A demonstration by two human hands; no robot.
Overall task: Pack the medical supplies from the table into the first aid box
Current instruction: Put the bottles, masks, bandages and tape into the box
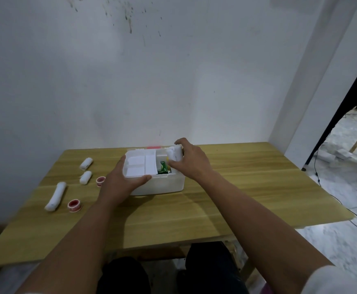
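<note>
Gauze roll (174, 153), soft and light — your right hand (191, 161) pinches its middle above the first aid box (162, 185), centre frame on the table (226, 187); left hand (122, 181) clasps the box's near-left rim.

My wooden table (247, 177) meets a stained white wall (131, 71); at three o'clock, perhaps cables (322, 183) on the floor.
</note>
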